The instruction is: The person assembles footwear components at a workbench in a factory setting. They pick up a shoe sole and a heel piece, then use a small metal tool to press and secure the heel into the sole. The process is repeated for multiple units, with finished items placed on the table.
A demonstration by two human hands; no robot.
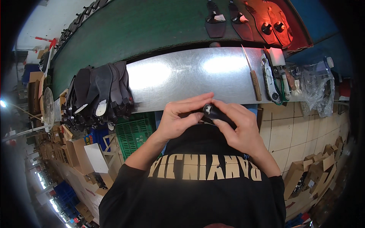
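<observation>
In front of my torso, at the near edge of the metal table, both hands hold a black shoe part (220, 114). Its rounded end shows a small whitish patch, and much of it is covered by my fingers. My right hand (243, 129) wraps around its right side, thumb below and fingers above. On the other side, my left hand (175, 118) has its fingers laid together and its thumb pressed in against the dark piece. The fingertips of both hands almost meet above it.
Dark sandal soles (100, 81) lie piled at the table's left. On its right are a thin pointed tool (254, 81), a utility knife (269, 79) and a plastic bag (319, 89). Sandals (216, 22) rest on the green belt (152, 26) beyond. A green crate (133, 135) stands below.
</observation>
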